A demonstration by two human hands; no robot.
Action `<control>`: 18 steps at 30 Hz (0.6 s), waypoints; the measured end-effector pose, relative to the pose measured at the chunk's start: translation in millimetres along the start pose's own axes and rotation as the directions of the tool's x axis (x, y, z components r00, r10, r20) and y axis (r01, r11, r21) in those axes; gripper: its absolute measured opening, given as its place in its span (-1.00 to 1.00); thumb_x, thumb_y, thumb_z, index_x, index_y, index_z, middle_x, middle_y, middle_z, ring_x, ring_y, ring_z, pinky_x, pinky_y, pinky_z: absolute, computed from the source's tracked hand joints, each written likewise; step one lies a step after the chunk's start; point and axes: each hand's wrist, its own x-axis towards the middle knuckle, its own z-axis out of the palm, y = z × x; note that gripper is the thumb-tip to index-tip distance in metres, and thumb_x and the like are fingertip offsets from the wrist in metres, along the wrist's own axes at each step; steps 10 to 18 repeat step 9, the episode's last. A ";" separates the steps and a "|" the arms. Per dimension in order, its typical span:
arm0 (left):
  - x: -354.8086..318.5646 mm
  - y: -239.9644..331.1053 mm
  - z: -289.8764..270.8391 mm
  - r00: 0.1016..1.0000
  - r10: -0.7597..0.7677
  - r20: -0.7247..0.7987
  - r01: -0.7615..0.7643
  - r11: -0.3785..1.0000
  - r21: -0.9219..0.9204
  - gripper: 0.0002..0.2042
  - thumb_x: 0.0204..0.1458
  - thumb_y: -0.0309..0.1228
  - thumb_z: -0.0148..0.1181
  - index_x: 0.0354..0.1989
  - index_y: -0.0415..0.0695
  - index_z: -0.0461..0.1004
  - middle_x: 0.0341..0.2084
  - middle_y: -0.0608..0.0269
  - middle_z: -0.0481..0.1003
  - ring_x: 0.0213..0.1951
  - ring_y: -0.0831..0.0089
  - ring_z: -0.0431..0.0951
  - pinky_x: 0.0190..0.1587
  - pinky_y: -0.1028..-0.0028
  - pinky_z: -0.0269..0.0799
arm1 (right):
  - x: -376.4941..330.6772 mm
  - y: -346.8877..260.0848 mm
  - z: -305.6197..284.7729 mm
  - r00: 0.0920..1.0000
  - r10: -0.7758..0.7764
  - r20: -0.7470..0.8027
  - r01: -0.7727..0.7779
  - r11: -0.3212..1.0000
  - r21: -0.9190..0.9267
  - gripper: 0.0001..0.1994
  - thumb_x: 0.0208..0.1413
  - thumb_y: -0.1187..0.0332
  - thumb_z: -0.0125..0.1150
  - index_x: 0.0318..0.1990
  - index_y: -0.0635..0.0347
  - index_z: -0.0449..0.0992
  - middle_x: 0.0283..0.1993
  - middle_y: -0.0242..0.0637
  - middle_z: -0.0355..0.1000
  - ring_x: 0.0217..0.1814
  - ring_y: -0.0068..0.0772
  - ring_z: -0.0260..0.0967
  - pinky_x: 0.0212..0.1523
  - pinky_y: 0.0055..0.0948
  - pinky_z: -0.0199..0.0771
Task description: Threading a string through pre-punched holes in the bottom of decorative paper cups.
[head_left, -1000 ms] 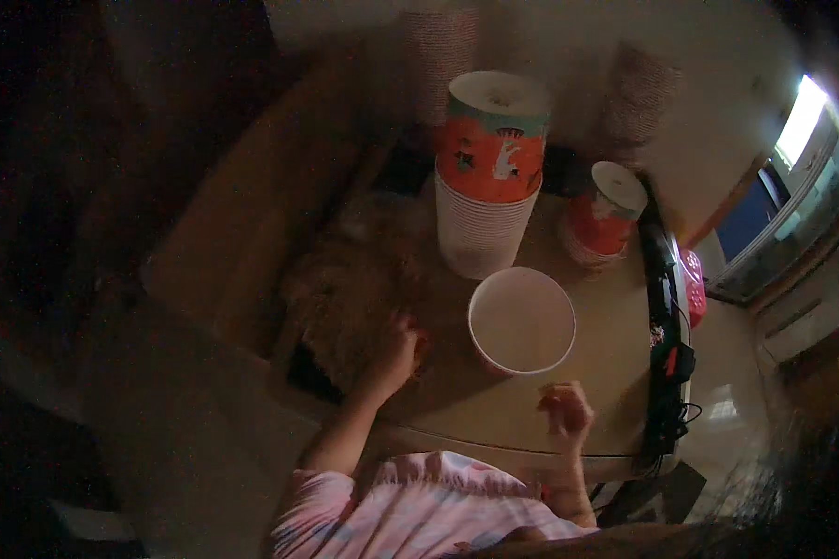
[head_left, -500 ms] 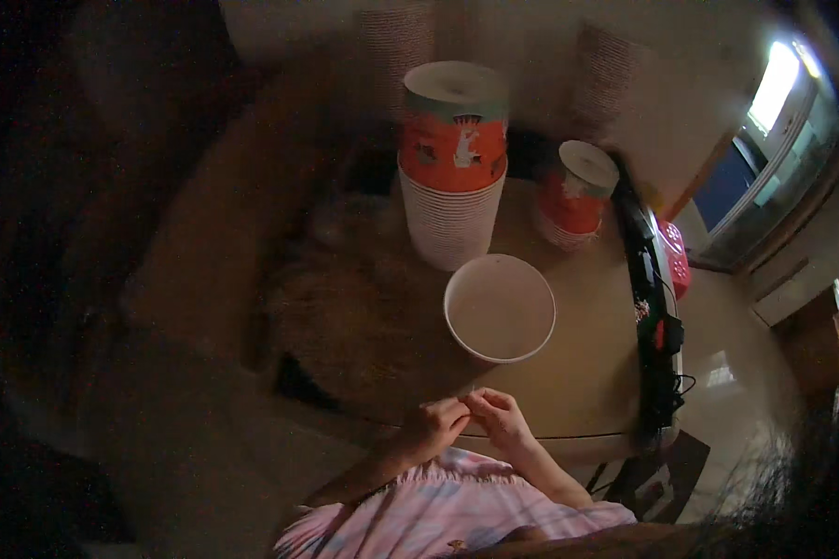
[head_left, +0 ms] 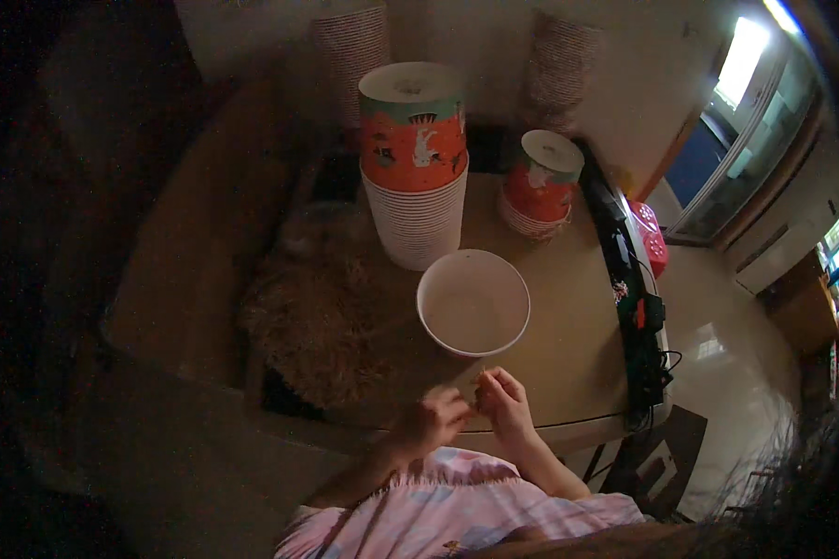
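Close to the table's front edge, my right hand [head_left: 505, 402] is closed in a pinch. A tiny thin bit shows at its fingertips, too small to name. Just left of it, my left hand [head_left: 435, 417] is smeared by motion, its fingers partly curled and a little apart from the right hand. Beyond both hands stands a white-lined paper tub [head_left: 474, 303], its round mouth facing up. To the left lies a heap of brown, stringy strands [head_left: 317, 317], dim and shaggy.
Behind the tub rises a tall stack of paper tubs [head_left: 415, 200], an orange and green one upside down on top. A shorter stack [head_left: 539, 191] stands to its right. Along the right edge are a black strip with cables [head_left: 639, 312] and a pink-red object [head_left: 650, 238].
My hands, together before, have come apart: the left has drawn back and left, while the right is raised slightly. The whole view has shifted, moving the tubs leftward in the picture.
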 end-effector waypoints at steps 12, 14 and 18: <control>91.9 -25.6 -38.2 1.000 -0.003 0.021 0.003 1.000 0.011 -0.79 -0.14 -0.60 0.10 -0.27 -0.17 0.46 -0.23 0.06 0.43 -0.15 0.14 0.43 -0.15 0.30 0.36 | 14.2 -0.7 -4.9 0.983 -0.181 -0.006 0.178 0.972 -0.154 -0.84 0.17 0.33 -0.02 -0.36 0.22 0.39 -0.46 -0.43 0.35 -0.42 -0.61 0.28 -0.35 -0.54 0.35; 91.9 -25.6 -38.2 1.000 -0.003 0.021 0.003 1.000 0.011 -0.79 -0.14 -0.60 0.10 -0.27 -0.17 0.46 -0.23 0.06 0.43 -0.15 0.14 0.43 -0.15 0.30 0.36 | 14.2 -0.7 -4.9 0.983 -0.181 -0.006 0.178 0.972 -0.154 -0.84 0.17 0.33 -0.02 -0.36 0.22 0.39 -0.46 -0.43 0.35 -0.42 -0.61 0.28 -0.35 -0.54 0.35; 91.9 -25.6 -38.2 1.000 -0.003 0.021 0.003 1.000 0.011 -0.79 -0.14 -0.60 0.10 -0.27 -0.17 0.46 -0.23 0.06 0.43 -0.15 0.14 0.43 -0.15 0.30 0.36 | 14.2 -0.7 -4.9 0.983 -0.181 -0.006 0.178 0.972 -0.154 -0.84 0.17 0.33 -0.02 -0.36 0.22 0.39 -0.46 -0.43 0.35 -0.42 -0.61 0.28 -0.35 -0.54 0.35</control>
